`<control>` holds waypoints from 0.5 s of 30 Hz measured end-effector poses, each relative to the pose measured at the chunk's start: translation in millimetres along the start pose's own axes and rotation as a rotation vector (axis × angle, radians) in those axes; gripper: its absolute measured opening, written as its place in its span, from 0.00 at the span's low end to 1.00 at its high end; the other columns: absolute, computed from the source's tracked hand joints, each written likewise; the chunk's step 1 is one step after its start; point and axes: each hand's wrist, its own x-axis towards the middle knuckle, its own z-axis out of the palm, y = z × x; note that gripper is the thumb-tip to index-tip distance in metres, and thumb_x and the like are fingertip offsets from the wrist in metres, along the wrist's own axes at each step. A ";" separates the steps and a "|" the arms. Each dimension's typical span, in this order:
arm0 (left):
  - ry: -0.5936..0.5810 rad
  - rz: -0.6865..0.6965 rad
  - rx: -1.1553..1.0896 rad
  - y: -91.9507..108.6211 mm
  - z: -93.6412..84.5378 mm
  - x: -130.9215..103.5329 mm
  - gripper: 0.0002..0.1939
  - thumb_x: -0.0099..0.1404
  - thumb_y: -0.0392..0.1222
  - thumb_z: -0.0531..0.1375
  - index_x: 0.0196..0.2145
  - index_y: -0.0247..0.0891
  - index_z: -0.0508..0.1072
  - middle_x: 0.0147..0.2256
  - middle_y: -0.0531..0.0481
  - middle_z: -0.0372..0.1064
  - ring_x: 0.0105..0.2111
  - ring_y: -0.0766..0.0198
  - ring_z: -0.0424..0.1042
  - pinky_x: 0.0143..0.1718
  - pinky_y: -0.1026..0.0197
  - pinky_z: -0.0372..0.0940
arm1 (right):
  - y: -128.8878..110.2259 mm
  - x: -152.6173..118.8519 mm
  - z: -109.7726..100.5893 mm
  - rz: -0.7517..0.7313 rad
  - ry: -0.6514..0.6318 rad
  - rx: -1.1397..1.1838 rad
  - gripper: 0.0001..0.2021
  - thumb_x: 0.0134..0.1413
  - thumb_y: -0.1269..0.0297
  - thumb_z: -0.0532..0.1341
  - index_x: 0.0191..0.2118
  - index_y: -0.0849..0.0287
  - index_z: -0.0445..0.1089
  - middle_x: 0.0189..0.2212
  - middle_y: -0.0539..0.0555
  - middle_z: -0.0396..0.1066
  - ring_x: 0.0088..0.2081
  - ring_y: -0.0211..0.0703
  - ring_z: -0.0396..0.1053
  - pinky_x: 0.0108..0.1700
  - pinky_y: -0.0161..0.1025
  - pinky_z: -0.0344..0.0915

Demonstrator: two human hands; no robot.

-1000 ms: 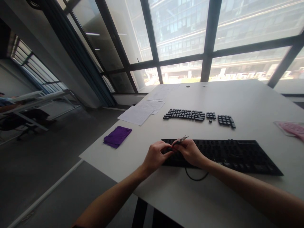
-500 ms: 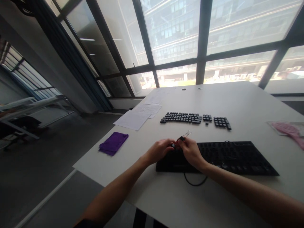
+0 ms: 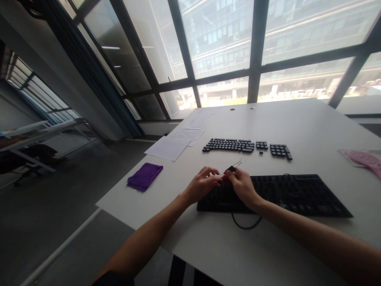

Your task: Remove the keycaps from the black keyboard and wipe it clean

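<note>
My right hand [image 3: 242, 184] is closed on a small tool [image 3: 230, 170] with a black grip and thin wire prongs that stick out beyond the fingers. Close beside it, my left hand [image 3: 203, 183] has its fingers bent near the tool's near end; whether it pinches something small is hidden. Both are over the left part of a black keyboard base [image 3: 285, 194], whose keys look removed. Behind it, loose black keycaps [image 3: 229, 145] are laid out in keyboard order, with a number block [image 3: 279, 151] at the right.
A folded purple cloth [image 3: 145, 176] and paper sheets [image 3: 168, 147] rest on the white table [image 3: 178, 218] at the left. A pink item [image 3: 361, 157] on a clear bag is at the right edge. A black cable [image 3: 247, 227] loops in front of the keyboard.
My left hand's fingers have lifted and spread slightly. A small dark piece that showed between the hands is no longer distinct. The view has shifted a little.
</note>
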 end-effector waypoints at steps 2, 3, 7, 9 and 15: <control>0.003 -0.009 -0.110 0.4 -0.6 -0.9 0.07 0.69 0.40 0.60 0.42 0.39 0.77 0.42 0.43 0.71 0.42 0.60 0.72 0.42 0.58 0.71 | -0.5 -0.1 0.8 0.007 -0.011 0.028 0.14 0.56 0.53 0.63 0.31 0.60 0.72 0.26 0.56 0.77 0.28 0.48 0.74 0.35 0.43 0.71; 0.017 -0.020 -0.164 0.4 -1.3 -1.0 0.07 0.69 0.41 0.60 0.41 0.38 0.77 0.41 0.44 0.72 0.41 0.61 0.72 0.42 0.58 0.71 | -0.7 -0.3 1.3 0.012 -0.014 0.042 0.15 0.56 0.52 0.63 0.31 0.60 0.72 0.26 0.56 0.77 0.28 0.48 0.74 0.35 0.43 0.72; 0.209 -0.187 -0.265 -8.7 -6.2 1.6 0.09 0.68 0.44 0.60 0.37 0.37 0.77 0.39 0.44 0.75 0.36 0.62 0.75 0.38 0.61 0.72 | -0.1 -0.5 2.4 0.039 -0.007 0.088 0.17 0.55 0.49 0.63 0.32 0.60 0.71 0.28 0.57 0.77 0.29 0.48 0.75 0.34 0.42 0.72; 0.310 -0.303 -0.255 -22.7 -9.6 2.4 0.10 0.69 0.45 0.59 0.38 0.37 0.77 0.38 0.44 0.76 0.32 0.64 0.76 0.31 0.63 0.72 | 0.9 -0.4 2.4 0.043 -0.009 0.089 0.18 0.54 0.48 0.64 0.32 0.60 0.71 0.29 0.58 0.78 0.29 0.48 0.75 0.33 0.42 0.71; 0.338 -0.549 0.032 -83.6 -12.4 -8.3 0.07 0.61 0.42 0.66 0.36 0.37 0.79 0.36 0.46 0.78 0.33 0.61 0.77 0.38 0.59 0.74 | 0.8 -0.7 2.6 0.044 -0.015 0.078 0.19 0.53 0.46 0.64 0.31 0.60 0.71 0.29 0.58 0.77 0.29 0.48 0.75 0.32 0.41 0.71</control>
